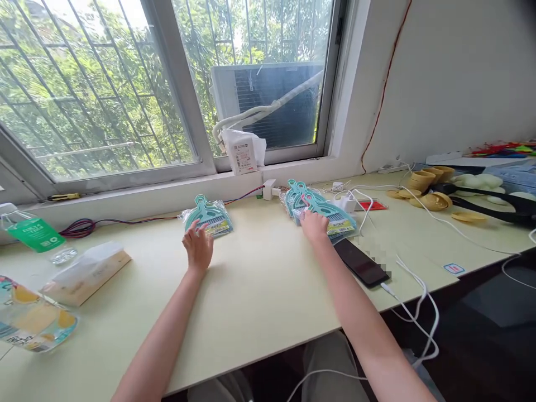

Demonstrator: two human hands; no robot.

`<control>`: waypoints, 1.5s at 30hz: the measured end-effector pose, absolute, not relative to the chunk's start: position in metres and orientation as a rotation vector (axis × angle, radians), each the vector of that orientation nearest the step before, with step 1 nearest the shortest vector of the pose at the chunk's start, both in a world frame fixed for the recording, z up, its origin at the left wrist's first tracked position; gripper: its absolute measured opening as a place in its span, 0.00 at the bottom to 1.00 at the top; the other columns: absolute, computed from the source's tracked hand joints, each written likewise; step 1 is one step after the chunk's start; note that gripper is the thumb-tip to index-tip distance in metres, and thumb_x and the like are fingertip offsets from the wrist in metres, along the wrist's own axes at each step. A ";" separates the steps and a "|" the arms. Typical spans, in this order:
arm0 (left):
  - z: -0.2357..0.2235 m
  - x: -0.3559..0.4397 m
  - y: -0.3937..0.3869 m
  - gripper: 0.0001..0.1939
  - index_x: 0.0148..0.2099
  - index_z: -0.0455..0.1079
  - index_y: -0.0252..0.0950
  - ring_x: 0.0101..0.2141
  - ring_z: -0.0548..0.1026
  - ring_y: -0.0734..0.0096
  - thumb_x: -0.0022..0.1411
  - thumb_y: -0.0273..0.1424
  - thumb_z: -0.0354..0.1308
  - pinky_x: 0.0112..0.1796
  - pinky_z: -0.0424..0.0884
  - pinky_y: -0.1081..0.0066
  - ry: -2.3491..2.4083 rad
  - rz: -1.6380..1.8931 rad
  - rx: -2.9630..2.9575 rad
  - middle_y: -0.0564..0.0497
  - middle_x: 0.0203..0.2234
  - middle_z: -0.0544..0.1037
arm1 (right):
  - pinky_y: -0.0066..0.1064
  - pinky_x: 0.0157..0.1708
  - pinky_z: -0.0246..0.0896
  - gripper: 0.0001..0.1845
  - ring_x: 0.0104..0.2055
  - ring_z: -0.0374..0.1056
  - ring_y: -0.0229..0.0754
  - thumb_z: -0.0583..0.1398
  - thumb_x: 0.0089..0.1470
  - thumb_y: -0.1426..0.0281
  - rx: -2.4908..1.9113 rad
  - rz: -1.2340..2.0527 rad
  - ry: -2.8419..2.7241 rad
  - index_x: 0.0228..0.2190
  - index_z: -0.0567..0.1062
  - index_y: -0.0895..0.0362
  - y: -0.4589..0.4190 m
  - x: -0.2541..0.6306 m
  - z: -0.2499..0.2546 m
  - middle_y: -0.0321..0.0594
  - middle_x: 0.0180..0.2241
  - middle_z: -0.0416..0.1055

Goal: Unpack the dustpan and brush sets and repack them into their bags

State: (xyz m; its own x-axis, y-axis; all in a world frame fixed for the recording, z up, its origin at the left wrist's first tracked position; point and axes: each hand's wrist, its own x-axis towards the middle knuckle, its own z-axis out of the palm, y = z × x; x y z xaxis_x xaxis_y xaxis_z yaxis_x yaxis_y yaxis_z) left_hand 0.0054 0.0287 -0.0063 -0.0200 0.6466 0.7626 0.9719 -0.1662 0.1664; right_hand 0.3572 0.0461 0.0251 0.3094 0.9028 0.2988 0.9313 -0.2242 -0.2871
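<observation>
My left hand (197, 247) is at the near edge of a teal mini dustpan-and-brush set (209, 216) in clear plastic wrap, its fingers apart and slightly bent over the package. I cannot tell whether the fingertips press on it. To the right lies a pile of the same wrapped sets (293, 195), overlapping each other with their looped handles towards the window. My right hand (315, 225) is closed on the nearest set (338, 219) of that pile, at its left side. A small pink piece shows just beyond the fingers.
A black phone (364, 263) with a white cable lies beside my right forearm. On the left are a tissue pack (90, 274), a green-labelled bottle (36, 231) and a fruit-patterned bottle (36, 318). Tan cups (422, 180) and white cables lie right. A box (243, 154) stands on the sill.
</observation>
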 end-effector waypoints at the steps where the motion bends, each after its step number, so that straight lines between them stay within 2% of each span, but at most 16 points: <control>1: -0.007 0.009 0.022 0.18 0.55 0.64 0.37 0.57 0.57 0.50 0.64 0.29 0.46 0.54 0.55 0.53 -1.635 -1.008 -1.910 0.39 0.59 0.60 | 0.44 0.34 0.59 0.14 0.39 0.71 0.62 0.56 0.56 0.72 -2.163 -0.091 -1.658 0.42 0.71 0.68 0.046 0.357 0.025 0.67 0.35 0.71; 5: -0.010 0.020 -0.001 0.16 0.50 0.68 0.40 0.56 0.60 0.51 0.63 0.26 0.47 0.54 0.55 0.53 -1.477 -0.945 -2.158 0.42 0.57 0.63 | 0.44 0.35 0.60 0.11 0.38 0.72 0.60 0.52 0.57 0.74 -2.113 -0.148 -1.639 0.36 0.74 0.66 0.046 0.354 0.024 0.66 0.32 0.72; 9: -0.004 0.036 -0.014 0.13 0.45 0.70 0.40 0.55 0.63 0.54 0.63 0.27 0.47 0.53 0.58 0.54 -1.448 -1.137 -2.316 0.43 0.54 0.66 | 0.41 0.36 0.60 0.14 0.36 0.72 0.55 0.49 0.59 0.73 -1.995 -0.230 -1.591 0.37 0.72 0.65 0.041 0.350 0.032 0.59 0.28 0.72; 13: 0.003 0.055 -0.018 0.10 0.43 0.70 0.40 0.45 0.70 0.60 0.64 0.34 0.49 0.45 0.67 0.59 -1.592 -1.551 -2.600 0.44 0.47 0.70 | 0.37 0.36 0.58 0.16 0.33 0.72 0.50 0.45 0.61 0.71 -1.860 -0.287 -1.648 0.37 0.71 0.63 0.027 0.322 0.047 0.53 0.27 0.73; 15: 0.004 0.061 -0.018 0.15 0.49 0.67 0.40 0.44 0.72 0.61 0.63 0.40 0.51 0.42 0.69 0.60 -1.717 -1.825 -2.863 0.43 0.48 0.71 | 0.36 0.36 0.57 0.17 0.32 0.71 0.49 0.44 0.62 0.71 -1.739 -0.269 -1.737 0.36 0.71 0.62 0.014 0.296 0.048 0.52 0.27 0.73; 18: 0.000 0.064 -0.015 0.26 0.58 0.60 0.44 0.47 0.72 0.61 0.60 0.47 0.53 0.45 0.69 0.60 -1.782 -2.348 -3.177 0.44 0.51 0.71 | 0.36 0.37 0.56 0.16 0.31 0.70 0.47 0.46 0.61 0.69 -1.475 -0.137 -1.932 0.34 0.71 0.60 -0.008 0.248 0.037 0.51 0.27 0.73; 21: -0.005 0.062 -0.013 0.26 0.54 0.63 0.43 0.40 0.75 0.65 0.57 0.48 0.57 0.42 0.70 0.64 -1.890 -2.709 -2.994 0.48 0.42 0.75 | 0.36 0.37 0.56 0.15 0.30 0.69 0.45 0.48 0.61 0.67 -1.219 0.004 -2.146 0.32 0.73 0.57 -0.027 0.211 0.015 0.48 0.26 0.73; 24: -0.005 0.059 -0.014 0.23 0.50 0.65 0.40 0.33 0.74 0.70 0.55 0.44 0.61 0.36 0.71 0.69 -2.054 -2.759 -2.781 0.52 0.33 0.75 | 0.36 0.37 0.57 0.13 0.30 0.69 0.45 0.52 0.61 0.64 -1.108 0.144 -2.175 0.34 0.73 0.56 -0.032 0.199 0.002 0.45 0.26 0.72; 28: 0.002 0.059 -0.015 0.22 0.50 0.65 0.40 0.35 0.75 0.71 0.54 0.40 0.61 0.37 0.71 0.71 -1.951 -2.958 -2.618 0.52 0.37 0.75 | 0.33 0.37 0.56 0.15 0.33 0.69 0.45 0.53 0.60 0.57 -1.067 0.324 -2.106 0.34 0.72 0.54 -0.024 0.211 0.002 0.42 0.29 0.73; 31: 0.005 0.055 -0.012 0.24 0.50 0.64 0.39 0.38 0.75 0.69 0.51 0.36 0.63 0.38 0.71 0.69 -1.947 -3.029 -2.454 0.51 0.40 0.75 | 0.32 0.38 0.58 0.15 0.38 0.69 0.43 0.49 0.63 0.59 -1.067 0.416 -2.007 0.35 0.72 0.52 -0.014 0.218 0.002 0.40 0.35 0.74; 35: 0.005 0.037 -0.002 0.22 0.46 0.66 0.36 0.36 0.75 0.66 0.46 0.29 0.61 0.37 0.72 0.67 -2.096 -3.080 -2.124 0.50 0.37 0.76 | 0.35 0.46 0.61 0.10 0.46 0.65 0.43 0.52 0.60 0.64 -1.078 0.533 -1.689 0.36 0.70 0.54 0.001 0.219 -0.009 0.43 0.42 0.70; 37: 0.005 0.027 0.001 0.18 0.43 0.66 0.35 0.37 0.76 0.65 0.47 0.28 0.58 0.37 0.73 0.66 -2.142 -3.091 -2.010 0.49 0.36 0.77 | 0.35 0.45 0.64 0.09 0.44 0.66 0.42 0.55 0.57 0.63 -1.107 0.723 -1.508 0.37 0.68 0.55 0.011 0.221 -0.017 0.43 0.43 0.69; 41: 0.006 0.019 0.002 0.13 0.40 0.68 0.34 0.38 0.76 0.61 0.49 0.30 0.56 0.38 0.74 0.62 -2.221 -3.056 -1.996 0.48 0.36 0.78 | 0.35 0.42 0.69 0.12 0.35 0.71 0.38 0.61 0.52 0.62 -1.031 1.289 -1.243 0.35 0.67 0.54 0.026 0.226 -0.026 0.38 0.33 0.72; 45: 0.006 0.021 -0.001 0.13 0.41 0.69 0.35 0.39 0.76 0.61 0.50 0.31 0.56 0.38 0.74 0.63 -2.187 -3.124 -2.088 0.49 0.36 0.78 | 0.37 0.46 0.70 0.13 0.37 0.74 0.39 0.65 0.49 0.66 -0.827 1.484 -1.027 0.35 0.68 0.54 0.031 0.230 -0.026 0.37 0.34 0.75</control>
